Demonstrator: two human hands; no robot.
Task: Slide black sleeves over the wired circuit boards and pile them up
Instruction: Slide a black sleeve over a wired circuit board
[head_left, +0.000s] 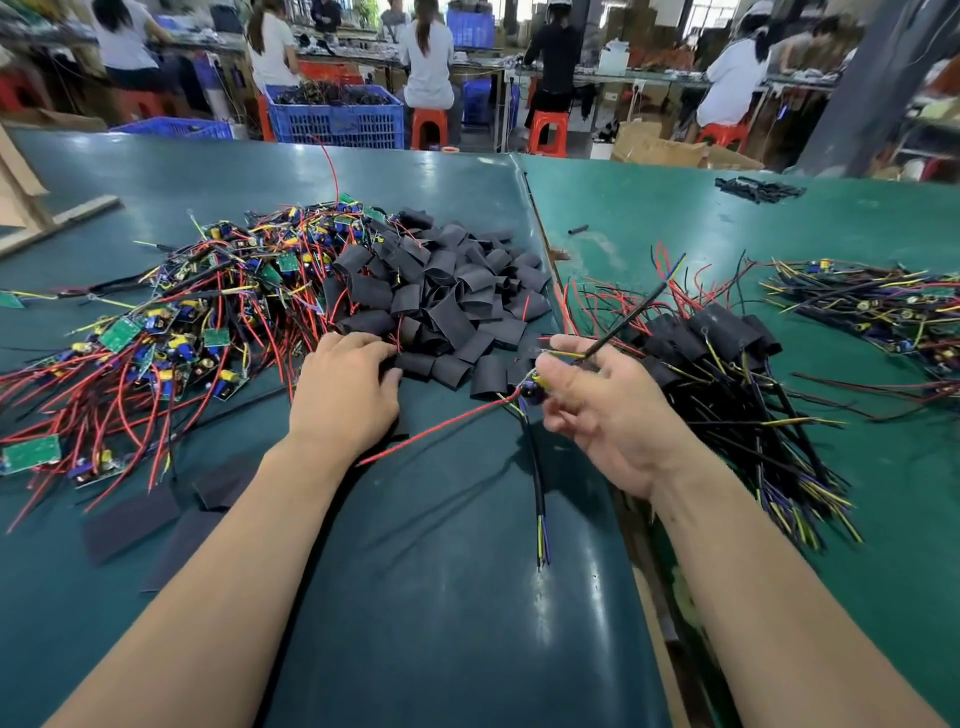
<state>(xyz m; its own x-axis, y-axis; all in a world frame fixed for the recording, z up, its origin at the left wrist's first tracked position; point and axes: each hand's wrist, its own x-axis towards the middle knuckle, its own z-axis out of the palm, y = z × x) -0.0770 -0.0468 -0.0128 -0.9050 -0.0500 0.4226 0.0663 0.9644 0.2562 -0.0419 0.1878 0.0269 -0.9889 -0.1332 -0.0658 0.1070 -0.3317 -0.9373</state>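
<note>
my right hand (597, 410) pinching a wired board (535, 387), left hand (345, 387) fingers curling onto the sleeve heap (447, 301)

1. Left hand (345, 387): bare; no glove, ring or other covering shows on the back of the hand or on the fingers in view.
2. Left forearm (218, 551): bare from the wrist to the lower frame edge; no sleeve, cuff, watch or band in view.
3. Right hand (597, 410): bare; palm side towards the camera, with creases across the palm visible; no glove or ring.
4. Right forearm (769, 582): bare from the wrist to the lower frame edge; no sleeve, cuff, watch or band in view.
5. Other body parts and clothing: outside the head view.
</note>
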